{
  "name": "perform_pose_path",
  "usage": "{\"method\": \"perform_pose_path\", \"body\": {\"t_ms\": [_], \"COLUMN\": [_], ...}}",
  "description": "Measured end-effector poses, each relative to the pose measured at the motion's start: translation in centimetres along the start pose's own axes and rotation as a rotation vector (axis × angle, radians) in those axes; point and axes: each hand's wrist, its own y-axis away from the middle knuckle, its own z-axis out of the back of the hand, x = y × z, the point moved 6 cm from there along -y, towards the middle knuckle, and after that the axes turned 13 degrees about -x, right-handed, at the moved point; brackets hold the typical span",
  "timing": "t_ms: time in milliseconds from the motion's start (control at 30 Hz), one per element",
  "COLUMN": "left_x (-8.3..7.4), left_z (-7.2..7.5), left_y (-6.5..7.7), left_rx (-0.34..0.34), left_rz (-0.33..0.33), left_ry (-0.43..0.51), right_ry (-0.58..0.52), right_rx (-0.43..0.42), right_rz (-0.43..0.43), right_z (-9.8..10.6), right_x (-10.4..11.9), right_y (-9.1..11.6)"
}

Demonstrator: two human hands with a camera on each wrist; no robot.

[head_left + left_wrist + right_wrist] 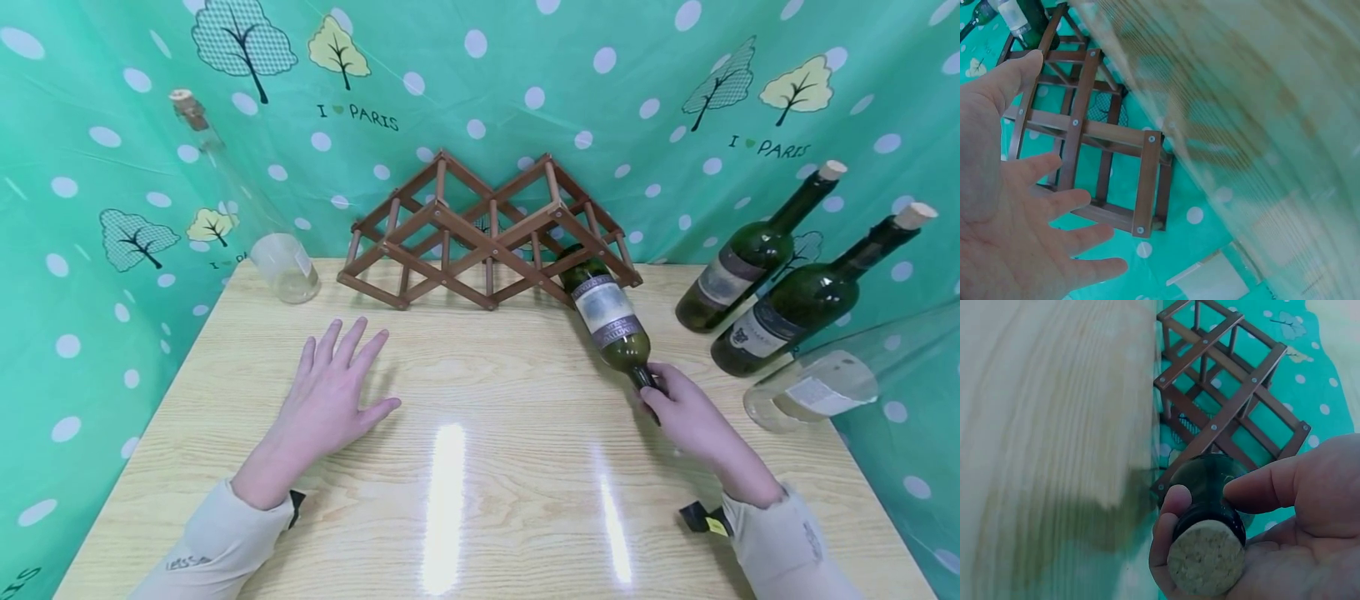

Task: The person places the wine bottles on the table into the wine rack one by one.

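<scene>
My right hand (688, 414) grips a green wine bottle (611, 321) by its neck. The bottle's base end reaches into a lower right opening of the brown wooden wine rack (491, 242), its neck pointing back toward me. In the right wrist view the cork (1206, 558) faces the camera, with thumb and fingers (1266, 485) around the neck just behind it. My left hand (330, 400) is spread over the left part of the table, fingers straight and holding nothing. The left wrist view shows its palm (1010, 231) in front of the rack.
A clear corked bottle (281, 258) stands at the back left. Along the right side stand two green corked bottles, one farther back (738, 258) and one nearer (783, 312), and a clear bottle (817, 387). A green dotted cloth (480, 92) hangs behind the wooden table (517, 450).
</scene>
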Motion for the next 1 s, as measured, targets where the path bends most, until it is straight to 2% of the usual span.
{"method": "perform_pose_path", "body": {"t_ms": [333, 867, 1000], "left_x": [0.1, 0.0, 0.0], "left_z": [-0.1, -0.2, -0.2], "left_y": [0.1, 0.0, 0.0], "left_rx": [0.011, 0.023, 0.02], "left_rz": [0.003, 0.009, 0.009], "left_ry": [0.001, 0.001, 0.005], "right_ry": [-0.04, -0.1, -0.154], "right_rx": [0.031, 0.078, 0.084], "right_rz": [-0.012, -0.024, -0.027], "right_z": [-0.8, -1.2, -1.2], "right_x": [1.2, 2.0, 2.3], "right_y": [-1.0, -1.8, -2.0]}}
